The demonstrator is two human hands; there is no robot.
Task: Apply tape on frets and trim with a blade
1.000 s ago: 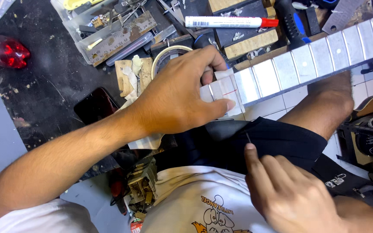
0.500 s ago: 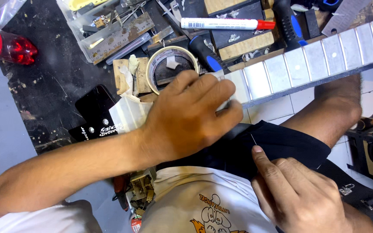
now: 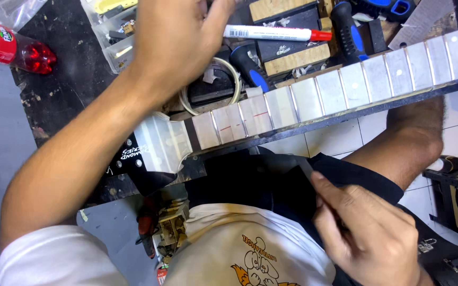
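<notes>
Change: our left hand [image 3: 178, 39] has lifted off the guitar neck [image 3: 314, 98] since half a second ago and now hangs over the bench clutter, blurred; the taped frets it covered are bare.
Left grip: fingers loosely spread, holding nothing we can see.
Right hand [image 3: 367, 233]: low on our lap, thumb and forefinger pressed together on the black shorts [image 3: 271, 180]; whether they pinch something thin, we cannot tell.
Guitar neck: long and flat, lying across our lap from the glossy black headstock [image 3: 144, 159] up to the right edge, its fretboard masked in pale matte tape squares with thin metal frets between.
Tape roll [image 3: 210, 87]: cream ring just behind the neck.
Marker [image 3: 276, 33]: smooth white barrel, red cap, on a wood block.
Bottle [image 3: 14, 50]: clear plastic, red liquid, far left.
</notes>
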